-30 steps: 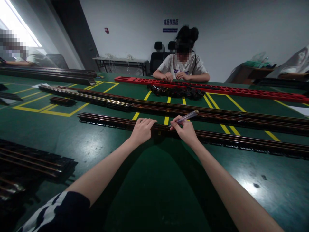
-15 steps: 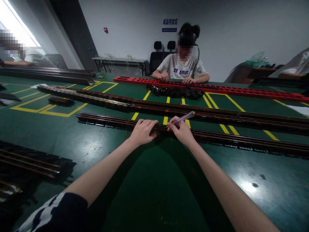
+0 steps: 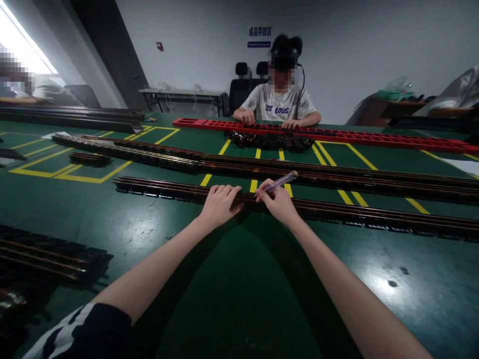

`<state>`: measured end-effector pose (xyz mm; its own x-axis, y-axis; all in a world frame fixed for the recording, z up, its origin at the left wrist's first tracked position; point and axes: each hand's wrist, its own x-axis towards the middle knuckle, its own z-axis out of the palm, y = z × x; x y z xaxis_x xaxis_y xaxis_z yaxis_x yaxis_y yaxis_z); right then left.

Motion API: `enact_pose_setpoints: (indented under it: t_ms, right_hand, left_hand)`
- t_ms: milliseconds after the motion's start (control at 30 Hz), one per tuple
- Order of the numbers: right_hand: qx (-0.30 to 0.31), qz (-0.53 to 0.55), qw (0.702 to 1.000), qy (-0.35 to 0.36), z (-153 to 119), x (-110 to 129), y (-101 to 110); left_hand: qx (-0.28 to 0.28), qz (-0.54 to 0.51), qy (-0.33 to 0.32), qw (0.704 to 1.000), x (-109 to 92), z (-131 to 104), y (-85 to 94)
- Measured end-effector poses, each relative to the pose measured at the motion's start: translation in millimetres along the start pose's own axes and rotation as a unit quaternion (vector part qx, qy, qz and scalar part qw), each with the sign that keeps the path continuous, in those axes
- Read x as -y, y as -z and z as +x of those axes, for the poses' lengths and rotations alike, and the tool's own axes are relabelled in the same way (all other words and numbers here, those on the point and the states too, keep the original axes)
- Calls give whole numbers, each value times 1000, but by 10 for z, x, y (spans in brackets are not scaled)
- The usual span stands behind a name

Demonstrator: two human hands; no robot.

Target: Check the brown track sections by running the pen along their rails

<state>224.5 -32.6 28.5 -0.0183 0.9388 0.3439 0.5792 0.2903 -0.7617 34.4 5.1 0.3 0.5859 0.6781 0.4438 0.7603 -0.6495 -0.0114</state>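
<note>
A long dark rail assembly with copper-coloured strips (image 3: 348, 215) lies across the green table in front of me. My left hand (image 3: 220, 205) grips its near edge, fingers over the top and thumb along the near side. Just to the right, my right hand (image 3: 277, 199) holds a clear pen-like tool (image 3: 281, 181) in a pinch. The tool slants up to the right, and its lower end is at the rail between my hands. Its exact contact point is too small to tell.
More dark rails (image 3: 232, 163) lie beyond, with a short piece (image 3: 90, 159) at left and a stack (image 3: 45, 254) at near left. Behind them are a pile of black parts (image 3: 269, 141) and a long red tray (image 3: 374, 138), where a person (image 3: 282, 102) sits facing me.
The whole view has shifted slightly, so things appear a little further left. Both hands keep nearly the same place on the rail, and the pen-like tool is still held.
</note>
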Motion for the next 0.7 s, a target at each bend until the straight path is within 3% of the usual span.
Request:
enact_pose_setpoints:
  t_ms: [700]
  right_hand:
    - [0,-18,1000,-5,3,-20,-15]
  left_hand:
    - [-5,-1,-1,1000,-11,-3,1]
